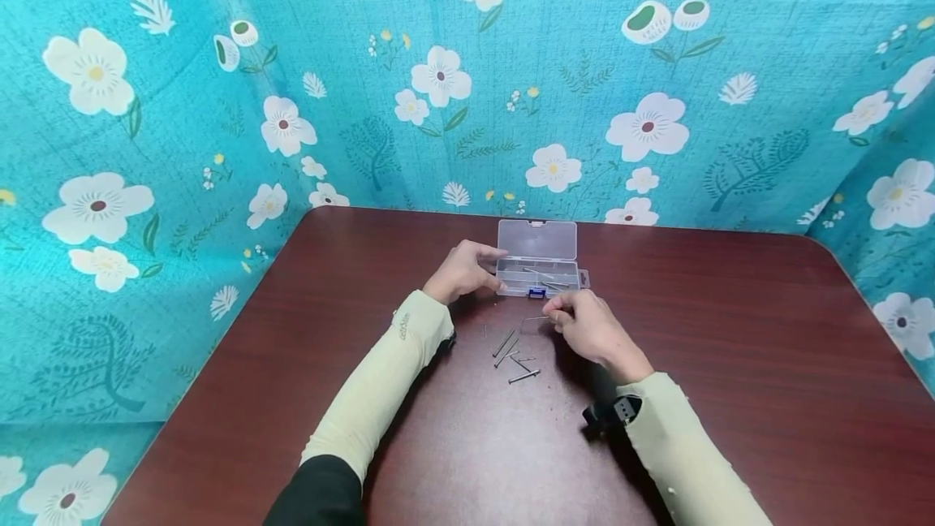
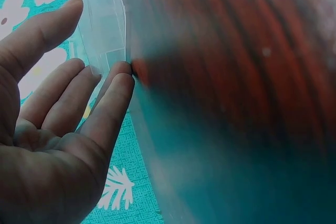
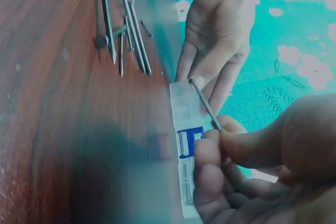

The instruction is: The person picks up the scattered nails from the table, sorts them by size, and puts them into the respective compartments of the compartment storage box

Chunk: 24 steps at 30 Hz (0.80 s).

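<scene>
A clear plastic box [image 1: 536, 239] with a blue latch [image 1: 536, 293] stands with its lid raised. Several nails lie in its compartments. My left hand [image 1: 462, 269] holds the box's left end, thumb at the front corner and a finger near the hinge; in the left wrist view, the fingertips touch the clear wall [image 2: 102, 19]. In front of the box, my right hand [image 1: 590, 325] pinches a thin nail [image 3: 206, 103] between thumb and finger. Its head points away from the fingertips. Loose nails [image 1: 523, 377] of differing lengths lie on the table left of the right hand.
The dark red wooden table [image 1: 351, 266] reaches back to a turquoise flowered cloth [image 1: 438, 144]. A hanging tab [image 1: 584, 278] sticks out from the box's right side. A black device [image 1: 612, 412] sits at the right wrist.
</scene>
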Each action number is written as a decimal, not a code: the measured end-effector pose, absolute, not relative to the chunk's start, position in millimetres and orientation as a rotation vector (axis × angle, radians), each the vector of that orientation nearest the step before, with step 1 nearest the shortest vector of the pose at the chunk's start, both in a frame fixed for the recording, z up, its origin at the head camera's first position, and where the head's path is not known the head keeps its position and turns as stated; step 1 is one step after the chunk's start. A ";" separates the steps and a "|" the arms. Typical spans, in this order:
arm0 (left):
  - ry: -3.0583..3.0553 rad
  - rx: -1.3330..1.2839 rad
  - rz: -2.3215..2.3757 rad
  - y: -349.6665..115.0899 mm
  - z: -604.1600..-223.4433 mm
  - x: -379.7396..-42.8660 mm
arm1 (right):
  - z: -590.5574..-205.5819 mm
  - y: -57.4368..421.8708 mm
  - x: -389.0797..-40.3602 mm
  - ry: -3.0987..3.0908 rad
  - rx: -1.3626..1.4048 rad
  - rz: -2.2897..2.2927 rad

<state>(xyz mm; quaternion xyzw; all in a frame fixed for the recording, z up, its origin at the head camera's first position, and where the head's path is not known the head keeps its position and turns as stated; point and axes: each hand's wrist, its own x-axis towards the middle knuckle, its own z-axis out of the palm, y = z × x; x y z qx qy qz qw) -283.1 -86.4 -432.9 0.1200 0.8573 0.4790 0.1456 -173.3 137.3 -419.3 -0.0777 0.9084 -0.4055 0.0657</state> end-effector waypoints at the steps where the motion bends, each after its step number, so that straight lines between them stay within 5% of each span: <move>1: 2.475 0.350 1.372 -86.2 -432.3 -283.2 | -419.7 138.1 -174.0 2.757 -0.223 -1.241; 24: 2.515 0.324 1.316 -85.0 -428.5 -282.1 | -431.1 154.5 -214.1 2.913 0.074 -1.389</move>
